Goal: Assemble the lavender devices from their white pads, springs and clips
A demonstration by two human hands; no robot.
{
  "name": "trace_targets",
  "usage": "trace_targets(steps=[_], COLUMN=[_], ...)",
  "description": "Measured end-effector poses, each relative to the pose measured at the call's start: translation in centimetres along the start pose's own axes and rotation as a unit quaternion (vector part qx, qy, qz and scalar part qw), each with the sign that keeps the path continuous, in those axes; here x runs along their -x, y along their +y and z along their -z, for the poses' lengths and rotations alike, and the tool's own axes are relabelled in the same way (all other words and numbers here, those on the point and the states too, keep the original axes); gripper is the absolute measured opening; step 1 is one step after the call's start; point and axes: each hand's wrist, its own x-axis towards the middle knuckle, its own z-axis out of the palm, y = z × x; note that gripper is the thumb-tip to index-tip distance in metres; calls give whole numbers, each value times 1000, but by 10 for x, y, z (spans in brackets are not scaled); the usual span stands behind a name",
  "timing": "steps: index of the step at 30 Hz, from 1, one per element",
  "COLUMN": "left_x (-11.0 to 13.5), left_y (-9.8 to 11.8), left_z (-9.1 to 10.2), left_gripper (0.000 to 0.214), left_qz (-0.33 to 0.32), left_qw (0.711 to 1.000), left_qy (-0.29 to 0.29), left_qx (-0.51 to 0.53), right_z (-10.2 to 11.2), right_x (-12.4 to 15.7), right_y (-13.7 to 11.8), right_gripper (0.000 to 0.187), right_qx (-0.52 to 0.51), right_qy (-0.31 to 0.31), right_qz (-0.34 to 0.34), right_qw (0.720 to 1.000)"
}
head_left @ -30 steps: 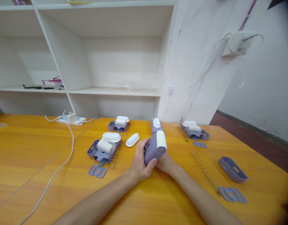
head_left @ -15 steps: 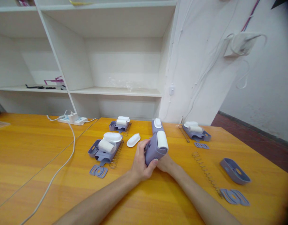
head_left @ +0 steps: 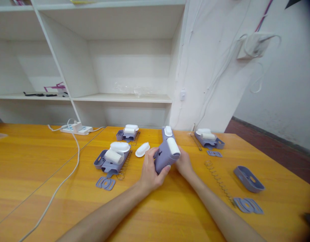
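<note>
My left hand (head_left: 151,169) is closed around a purple plastic housing (head_left: 163,159), its thumb across the lower end. A white rounded part (head_left: 173,146) sits in the housing's upper right side. At the right edge of the housing is my right hand (head_left: 184,164); its fingers are hidden behind the piece. Just beyond stands another purple part with a white oval piece (head_left: 168,131) on it. To the left lies a loose white oval cover (head_left: 142,150).
Similar purple-and-white part sets (head_left: 113,159) lie left and at the back. On the right are a long coil spring (head_left: 219,181), a purple oval tray (head_left: 249,179) and flat slotted purple plates (head_left: 248,205). A white cable (head_left: 77,158) crosses the left, from a power strip (head_left: 77,129).
My right hand has shifted up and right along the housing's side, and more of it shows. My left hand keeps its hold. The whole view has shifted slightly.
</note>
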Motion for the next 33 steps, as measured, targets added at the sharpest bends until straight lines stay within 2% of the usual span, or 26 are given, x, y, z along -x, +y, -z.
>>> trace_targets(steps=[3,5,11,14,16,19,22,25,33], left_x=[-5,-8,-13,-13,-13,-12,-12,-12,-11], left_y=[1,-1,-13,-18,-20,-21,-20,-18,-14], left_z=[-2,-4,-8,-9,-9,-10,-10,-10,-9], left_gripper=[60,61,66,68,69,69,68,68,68], left_qz=[26,37,62,64,65,57,31,13,-4], left_qw=[998,996,985,981,980,981,984,985,985], left_qy=[18,21,-7,-29,-46,-64,-76,-80,-81], left_qx=[-52,-84,-163,-178,-182,-175,-158,-150,-153], right_z=[8,12,12,12,13,14,16,18,22], right_x=[-9,-13,-12,-12,-12,-10,-8,-6,-5], right_y=[4,3,-5,-1,4,9,7,4,6], right_gripper=[16,23,34,31,27,28,41,43,37], right_qx=[-37,-73,-199,-261,-255,-235,-155,-69,-93], right_qy=[64,76,6,19,43,44,26,7,58], right_qz=[-52,-83,-113,-111,-106,-98,-31,26,-38], right_qw=[996,991,973,959,960,966,987,997,993])
